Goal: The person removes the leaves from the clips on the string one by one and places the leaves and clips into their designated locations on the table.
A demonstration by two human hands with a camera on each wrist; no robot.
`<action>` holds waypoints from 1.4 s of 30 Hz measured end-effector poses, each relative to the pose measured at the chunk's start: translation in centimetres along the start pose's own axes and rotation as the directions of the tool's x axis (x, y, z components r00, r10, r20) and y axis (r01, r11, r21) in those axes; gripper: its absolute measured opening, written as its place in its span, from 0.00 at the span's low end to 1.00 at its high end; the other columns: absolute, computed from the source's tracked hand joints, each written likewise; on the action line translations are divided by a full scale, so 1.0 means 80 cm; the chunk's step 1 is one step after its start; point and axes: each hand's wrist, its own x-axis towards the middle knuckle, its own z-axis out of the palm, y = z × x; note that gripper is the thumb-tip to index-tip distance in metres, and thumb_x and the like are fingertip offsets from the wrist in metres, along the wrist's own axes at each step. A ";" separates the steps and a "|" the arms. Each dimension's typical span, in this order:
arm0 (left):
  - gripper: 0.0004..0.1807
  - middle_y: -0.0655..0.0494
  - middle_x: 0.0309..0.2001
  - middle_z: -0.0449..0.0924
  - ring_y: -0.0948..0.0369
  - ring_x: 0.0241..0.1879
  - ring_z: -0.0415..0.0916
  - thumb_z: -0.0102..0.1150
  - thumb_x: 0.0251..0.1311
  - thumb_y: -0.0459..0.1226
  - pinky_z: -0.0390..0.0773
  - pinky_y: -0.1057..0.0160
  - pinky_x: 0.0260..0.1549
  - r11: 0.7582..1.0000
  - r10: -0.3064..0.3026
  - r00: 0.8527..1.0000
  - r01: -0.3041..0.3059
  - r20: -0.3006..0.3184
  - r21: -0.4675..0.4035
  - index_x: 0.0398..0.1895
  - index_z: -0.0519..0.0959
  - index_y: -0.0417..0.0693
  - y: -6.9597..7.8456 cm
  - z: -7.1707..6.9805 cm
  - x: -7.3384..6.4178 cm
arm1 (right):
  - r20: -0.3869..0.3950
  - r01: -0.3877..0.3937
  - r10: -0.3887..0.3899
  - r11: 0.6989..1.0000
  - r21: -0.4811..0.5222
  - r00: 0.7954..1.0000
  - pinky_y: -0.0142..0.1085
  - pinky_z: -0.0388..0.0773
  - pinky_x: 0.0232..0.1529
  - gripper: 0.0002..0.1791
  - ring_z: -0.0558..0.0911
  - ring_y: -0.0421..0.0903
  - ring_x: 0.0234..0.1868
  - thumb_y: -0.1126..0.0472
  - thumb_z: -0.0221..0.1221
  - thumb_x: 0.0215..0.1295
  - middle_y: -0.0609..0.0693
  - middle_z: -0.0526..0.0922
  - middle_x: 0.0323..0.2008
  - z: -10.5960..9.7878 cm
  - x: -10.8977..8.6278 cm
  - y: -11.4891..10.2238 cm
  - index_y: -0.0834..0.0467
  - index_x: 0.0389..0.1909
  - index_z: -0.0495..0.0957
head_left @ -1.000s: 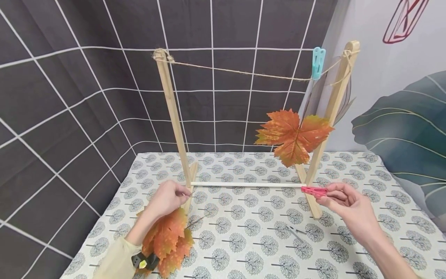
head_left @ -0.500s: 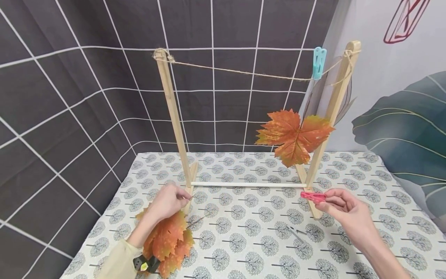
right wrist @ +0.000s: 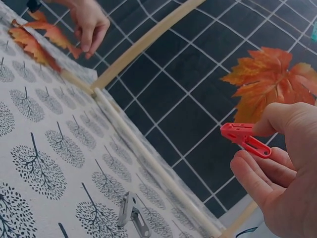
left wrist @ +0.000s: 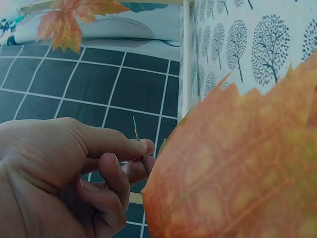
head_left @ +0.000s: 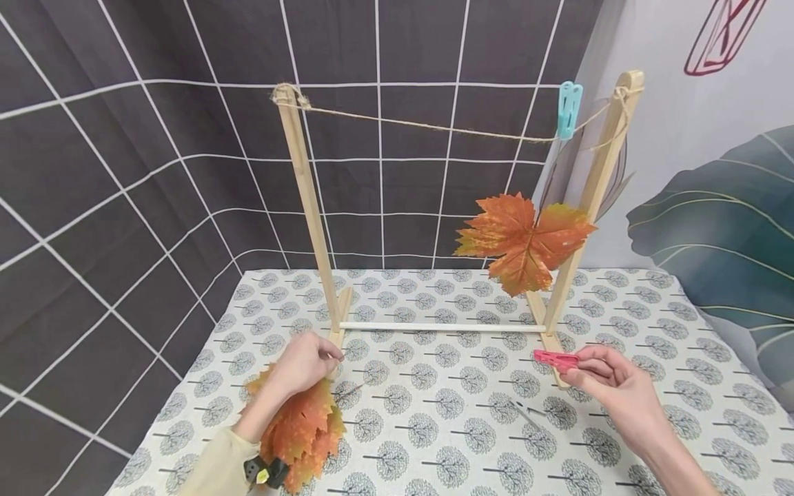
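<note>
My left hand (head_left: 308, 363) pinches the thin stem (left wrist: 135, 130) of an orange artificial maple leaf (left wrist: 237, 163) between thumb and fingertip. Below that hand, more orange leaves (head_left: 304, 430) lie overlapping on the table, partly covered by the wrist. A pink clothespin (head_left: 555, 359) is in my right hand (head_left: 620, 389), gripped by thumb and fingers with its far end pointing left. In the right wrist view this clothespin (right wrist: 242, 136) stands clear of the rack. Another maple leaf (head_left: 527, 241) hangs by its stem from a light blue clothespin (head_left: 568, 110) at the right of the twine (head_left: 428, 126).
Two wooden posts, left (head_left: 307, 200) and right (head_left: 598, 179), carry the twine. A white rod (head_left: 443, 327) joins them low down. A grey clothespin (head_left: 527, 415) lies on the tree-print tablecloth (head_left: 446, 434). Behind hangs a dark checked curtain (head_left: 415, 48).
My right hand has drawn the pink clothespin slightly down and toward me, away from the rod's right end. My left hand has shifted slightly lower, still pinching the stem.
</note>
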 end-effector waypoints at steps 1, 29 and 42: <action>0.07 0.50 0.24 0.82 0.61 0.20 0.77 0.64 0.57 0.25 0.79 0.63 0.19 1.000 -0.002 1.000 0.002 0.003 -0.002 0.38 0.87 0.38 -0.001 0.001 0.000 | 0.001 0.000 0.000 1.000 0.004 1.000 0.23 0.76 0.45 0.16 0.86 0.40 0.42 0.67 0.68 0.61 0.43 0.86 0.41 0.000 0.000 0.001 0.58 0.48 0.77; 0.06 0.55 0.26 0.79 0.63 0.17 0.70 0.67 0.53 0.26 0.70 0.66 0.14 0.995 0.059 0.997 -0.055 -0.043 0.082 0.33 0.88 0.42 -0.021 0.038 0.004 | -0.014 -0.111 0.111 0.994 0.021 0.994 0.22 0.76 0.45 0.17 0.86 0.40 0.40 0.66 0.67 0.63 0.41 0.85 0.40 0.005 -0.008 0.033 0.61 0.50 0.74; 0.06 0.56 0.24 0.80 0.64 0.16 0.70 0.68 0.52 0.27 0.70 0.66 0.13 0.993 0.064 0.997 -0.058 -0.053 0.106 0.32 0.88 0.43 -0.032 0.045 0.004 | -0.038 -0.107 0.105 0.993 -0.040 0.994 0.27 0.79 0.43 0.16 0.84 0.46 0.39 0.67 0.65 0.64 0.47 0.84 0.40 0.007 -0.014 0.046 0.64 0.50 0.74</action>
